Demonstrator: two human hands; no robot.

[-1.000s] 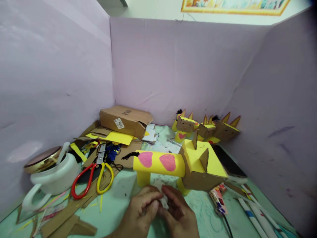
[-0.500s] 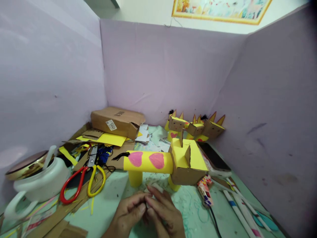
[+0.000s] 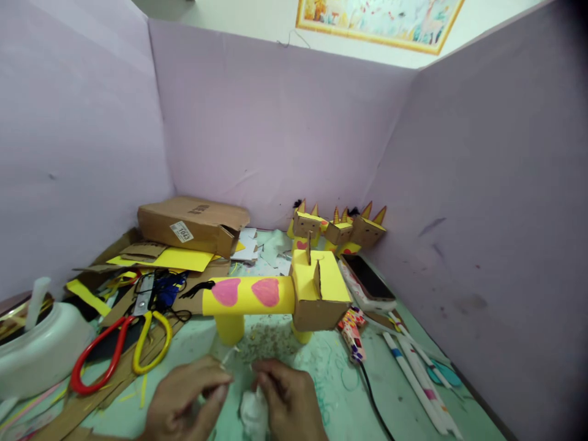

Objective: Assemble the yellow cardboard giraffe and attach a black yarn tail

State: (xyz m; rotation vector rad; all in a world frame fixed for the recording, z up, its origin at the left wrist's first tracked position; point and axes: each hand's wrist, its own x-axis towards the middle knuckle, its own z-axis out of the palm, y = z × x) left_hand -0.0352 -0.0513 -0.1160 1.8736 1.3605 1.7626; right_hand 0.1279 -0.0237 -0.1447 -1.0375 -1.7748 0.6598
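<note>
White wad (image 3: 253,415) sits in front of the yellow cardboard animal (image 3: 246,294), pinched by the right hand (image 3: 294,398); nearer the animal's tail end, the left hand (image 3: 184,395) grips a thin white strip (image 3: 229,356), apparently by the fingertips because it is so slight.

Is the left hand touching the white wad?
Apart: the head view shows green tabletop between the left hand and the white wad.
</note>
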